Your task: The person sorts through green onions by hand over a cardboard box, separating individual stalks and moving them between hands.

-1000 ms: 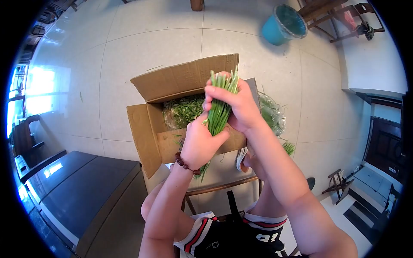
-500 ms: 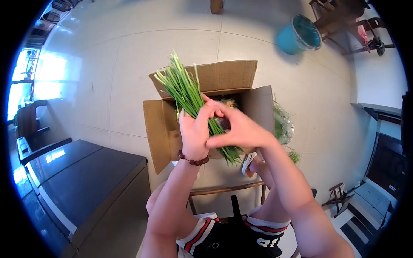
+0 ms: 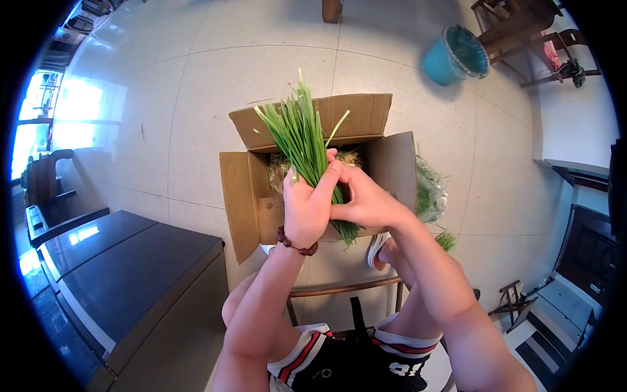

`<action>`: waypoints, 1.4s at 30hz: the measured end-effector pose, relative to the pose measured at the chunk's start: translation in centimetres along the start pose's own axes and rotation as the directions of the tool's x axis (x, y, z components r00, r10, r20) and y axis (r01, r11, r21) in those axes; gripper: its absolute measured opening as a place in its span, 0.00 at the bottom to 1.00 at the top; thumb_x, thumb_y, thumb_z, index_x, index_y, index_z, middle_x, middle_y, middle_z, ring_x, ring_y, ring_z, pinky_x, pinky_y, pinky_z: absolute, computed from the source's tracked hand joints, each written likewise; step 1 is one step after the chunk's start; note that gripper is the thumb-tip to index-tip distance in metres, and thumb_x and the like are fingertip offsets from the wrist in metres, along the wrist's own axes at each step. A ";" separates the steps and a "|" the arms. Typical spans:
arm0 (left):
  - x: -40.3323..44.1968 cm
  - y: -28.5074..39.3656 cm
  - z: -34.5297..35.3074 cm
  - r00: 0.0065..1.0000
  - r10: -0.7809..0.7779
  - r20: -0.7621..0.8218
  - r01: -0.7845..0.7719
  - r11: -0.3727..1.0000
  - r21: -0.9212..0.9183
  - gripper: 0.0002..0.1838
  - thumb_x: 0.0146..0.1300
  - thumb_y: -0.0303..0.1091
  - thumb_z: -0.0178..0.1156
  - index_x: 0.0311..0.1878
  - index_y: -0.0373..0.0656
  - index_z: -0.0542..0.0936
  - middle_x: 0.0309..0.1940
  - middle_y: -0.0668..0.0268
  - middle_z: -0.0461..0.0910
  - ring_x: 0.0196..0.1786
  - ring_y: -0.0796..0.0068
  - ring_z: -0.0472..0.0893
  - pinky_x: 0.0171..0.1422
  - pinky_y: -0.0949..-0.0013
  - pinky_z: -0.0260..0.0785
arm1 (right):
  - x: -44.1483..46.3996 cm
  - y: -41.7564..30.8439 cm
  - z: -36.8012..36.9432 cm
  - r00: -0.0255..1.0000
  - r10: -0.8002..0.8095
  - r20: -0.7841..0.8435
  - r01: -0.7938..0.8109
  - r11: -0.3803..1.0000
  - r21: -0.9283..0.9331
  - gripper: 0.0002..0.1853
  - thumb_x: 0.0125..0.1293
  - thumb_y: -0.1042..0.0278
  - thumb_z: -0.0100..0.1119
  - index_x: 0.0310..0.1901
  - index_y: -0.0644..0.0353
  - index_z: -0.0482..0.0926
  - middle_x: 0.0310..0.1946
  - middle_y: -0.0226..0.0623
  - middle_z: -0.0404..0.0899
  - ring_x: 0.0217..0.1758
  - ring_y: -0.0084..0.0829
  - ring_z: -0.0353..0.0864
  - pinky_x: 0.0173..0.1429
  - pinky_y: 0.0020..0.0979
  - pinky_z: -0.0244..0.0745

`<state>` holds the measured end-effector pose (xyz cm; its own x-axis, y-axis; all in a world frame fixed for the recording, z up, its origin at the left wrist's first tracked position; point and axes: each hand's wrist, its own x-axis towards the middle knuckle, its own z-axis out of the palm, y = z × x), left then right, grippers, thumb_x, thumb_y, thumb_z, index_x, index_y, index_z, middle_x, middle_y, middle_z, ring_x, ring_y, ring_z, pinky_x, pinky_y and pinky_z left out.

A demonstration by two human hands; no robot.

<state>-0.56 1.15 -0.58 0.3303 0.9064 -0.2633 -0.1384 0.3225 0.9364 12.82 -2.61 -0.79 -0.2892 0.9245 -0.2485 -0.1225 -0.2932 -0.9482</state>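
A bunch of long green chives (image 3: 300,137) slants over an open cardboard box (image 3: 375,121), its pale ends fanned out at the top. My left hand (image 3: 307,206), with a brown bead bracelet (image 3: 297,243) at its wrist, is closed round the middle of the bunch. From the other side, my right hand (image 3: 369,199) curls its thumb and fingers about the stems just below, and its fingertips meet my left hand. Darker leaf tips hang beneath both hands. Inside the box, partly hidden, lies some straw-coloured material (image 3: 277,173).
Right of the box, a clear plastic bag (image 3: 430,193) holds greens, with more green stems (image 3: 446,241) on the floor nearby. A blue bucket (image 3: 444,62) with a liner stands at the upper right. A dark low cabinet (image 3: 140,261) fills the lower left.
Both hands and the chives have shifted slightly right. The bunch stands more upright, and one stem now sticks out to the right.
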 end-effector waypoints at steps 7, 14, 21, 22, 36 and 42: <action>0.1 0.3 -0.6 0.994 -0.002 0.110 0.016 0.991 -0.132 0.10 0.74 0.25 0.59 0.55 0.35 0.79 0.55 0.64 0.82 0.55 0.79 0.79 0.63 0.67 0.72 | -0.4 -0.3 0.2 0.981 -0.169 -0.091 0.163 0.984 -0.068 0.40 0.57 0.69 0.73 0.71 0.66 0.67 0.62 0.42 0.80 0.67 0.31 0.75 0.76 0.36 0.62; 0.5 1.0 -1.0 0.979 -0.084 0.188 0.114 0.981 -0.156 0.12 0.75 0.28 0.56 0.57 0.36 0.79 0.57 0.66 0.80 0.60 0.77 0.75 0.70 0.67 0.65 | 0.0 -0.2 0.9 0.976 -0.064 -0.209 0.036 0.990 -0.134 0.28 0.57 0.66 0.71 0.59 0.68 0.77 0.50 0.45 0.85 0.57 0.36 0.82 0.65 0.38 0.73; 0.6 0.4 -1.2 0.951 -0.137 0.277 0.195 0.962 -0.194 0.10 0.73 0.27 0.57 0.55 0.37 0.77 0.60 0.56 0.79 0.65 0.67 0.75 0.72 0.60 0.66 | 0.4 1.6 1.8 0.951 -0.159 -0.265 0.130 0.984 -0.122 0.23 0.62 0.62 0.66 0.56 0.67 0.78 0.44 0.45 0.85 0.49 0.32 0.83 0.57 0.37 0.77; 0.6 0.4 -1.3 0.940 -0.136 0.312 0.208 0.955 -0.212 0.12 0.73 0.28 0.58 0.57 0.37 0.76 0.61 0.55 0.79 0.67 0.65 0.75 0.73 0.59 0.65 | 0.3 1.1 1.9 0.928 -0.227 -0.295 0.170 0.963 -0.208 0.22 0.64 0.61 0.65 0.54 0.67 0.79 0.41 0.44 0.84 0.46 0.28 0.82 0.54 0.36 0.77; 1.0 2.2 -3.9 0.972 -0.200 0.126 0.236 0.842 -0.485 0.57 0.70 0.80 0.29 0.75 0.28 0.59 0.70 0.45 0.70 0.72 0.52 0.71 0.78 0.53 0.58 | -3.5 -2.2 -1.8 0.711 0.362 -0.602 -0.607 0.749 -0.267 0.12 0.72 0.61 0.60 0.35 0.62 0.76 0.23 0.25 0.75 0.23 0.22 0.72 0.29 0.29 0.70; 1.4 1.9 -4.6 0.962 -0.261 -0.077 0.214 0.900 -0.379 0.52 0.74 0.75 0.32 0.76 0.30 0.59 0.73 0.45 0.67 0.74 0.53 0.68 0.80 0.53 0.56 | -0.7 1.8 0.6 0.826 0.259 -0.501 -0.354 0.930 -0.102 0.11 0.66 0.66 0.62 0.36 0.68 0.80 0.20 0.32 0.78 0.21 0.23 0.72 0.28 0.34 0.70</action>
<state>-4.69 4.33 -0.23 0.2819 0.8090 -0.5158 -0.4082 0.5877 0.6986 12.28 -3.94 -2.20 0.2057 0.8096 -0.5498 0.0855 -0.5745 -0.8140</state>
